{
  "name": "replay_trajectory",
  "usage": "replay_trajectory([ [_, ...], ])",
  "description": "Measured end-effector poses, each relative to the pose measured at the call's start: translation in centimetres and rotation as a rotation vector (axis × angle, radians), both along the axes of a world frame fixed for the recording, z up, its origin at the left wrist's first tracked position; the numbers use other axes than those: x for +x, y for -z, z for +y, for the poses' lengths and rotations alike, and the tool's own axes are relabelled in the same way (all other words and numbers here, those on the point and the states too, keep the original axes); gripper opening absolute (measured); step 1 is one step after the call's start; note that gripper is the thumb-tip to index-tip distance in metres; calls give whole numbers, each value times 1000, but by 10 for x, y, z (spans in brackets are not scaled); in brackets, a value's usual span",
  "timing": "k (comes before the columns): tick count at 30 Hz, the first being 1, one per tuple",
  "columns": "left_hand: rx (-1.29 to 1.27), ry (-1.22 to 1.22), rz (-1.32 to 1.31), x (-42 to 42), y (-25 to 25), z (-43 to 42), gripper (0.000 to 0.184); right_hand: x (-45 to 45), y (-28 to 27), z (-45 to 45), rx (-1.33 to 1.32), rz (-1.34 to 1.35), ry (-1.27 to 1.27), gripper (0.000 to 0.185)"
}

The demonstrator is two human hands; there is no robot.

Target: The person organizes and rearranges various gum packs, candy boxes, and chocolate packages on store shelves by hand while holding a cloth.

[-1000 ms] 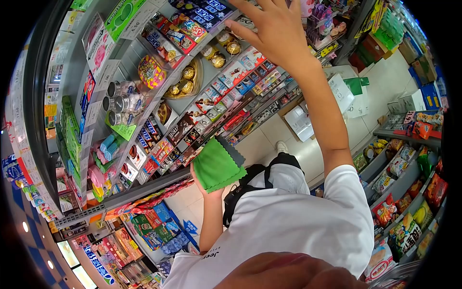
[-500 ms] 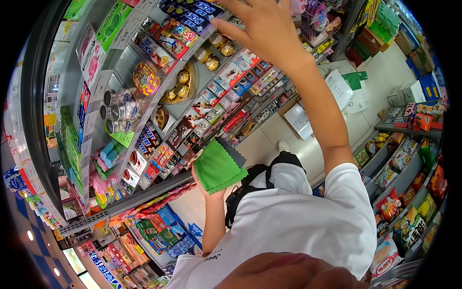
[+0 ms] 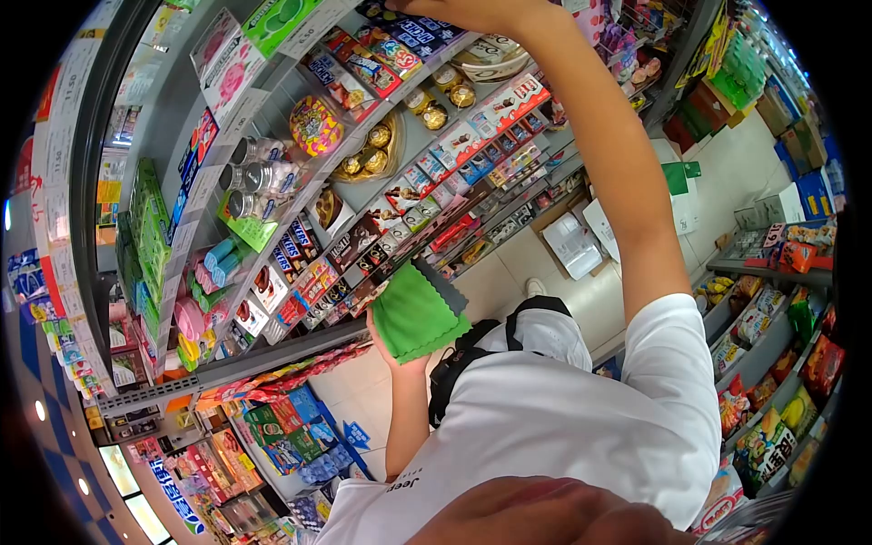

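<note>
A folded green cloth with a dark grey layer at its edge is held by my left hand, low in front of the shelves. The cloth covers most of that hand's fingers. Up at the top edge, my right hand is stretched out over blue candy packs. One finger shows, extended, and the rest are cut off by the frame; nothing is seen held in it. Near this arm are gold-wrapped chocolates and red-and-white chocolate boxes.
The grey shelf edge runs below the candy rows. Clear jars with silver lids and a round candy tin stand at the left. Snack bags fill racks at the right. An opened carton lies on the tiled floor.
My right hand has moved up, partly out of the frame, with its arm further right. The shelf goods appear slightly shifted right. My left hand keeps the cloth.
</note>
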State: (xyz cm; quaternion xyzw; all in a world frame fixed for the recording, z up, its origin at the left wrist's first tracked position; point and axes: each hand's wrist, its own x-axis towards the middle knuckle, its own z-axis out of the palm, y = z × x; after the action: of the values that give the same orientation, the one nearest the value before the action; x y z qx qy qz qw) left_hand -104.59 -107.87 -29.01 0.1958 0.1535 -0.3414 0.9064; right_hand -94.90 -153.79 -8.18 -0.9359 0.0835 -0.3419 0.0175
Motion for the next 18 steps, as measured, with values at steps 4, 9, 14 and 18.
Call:
replay_trajectory([
  [4, 109, -55, -28, -2, 8, 12, 57, -6, -7, 5, 62, 89, -45, 69],
  [9, 71, -47, -65, -7, 10, 17, 57, -9, -15, 10, 139, 209, -37, 66],
  [14, 93, -51, -34, -2, 14, 21, 58, -39, -1, -2, 140, 62, -28, 62],
  [18, 16, 8, -37, 0, 17, 20, 59, -57, 22, -21, 136, -312, -139, 52],
])
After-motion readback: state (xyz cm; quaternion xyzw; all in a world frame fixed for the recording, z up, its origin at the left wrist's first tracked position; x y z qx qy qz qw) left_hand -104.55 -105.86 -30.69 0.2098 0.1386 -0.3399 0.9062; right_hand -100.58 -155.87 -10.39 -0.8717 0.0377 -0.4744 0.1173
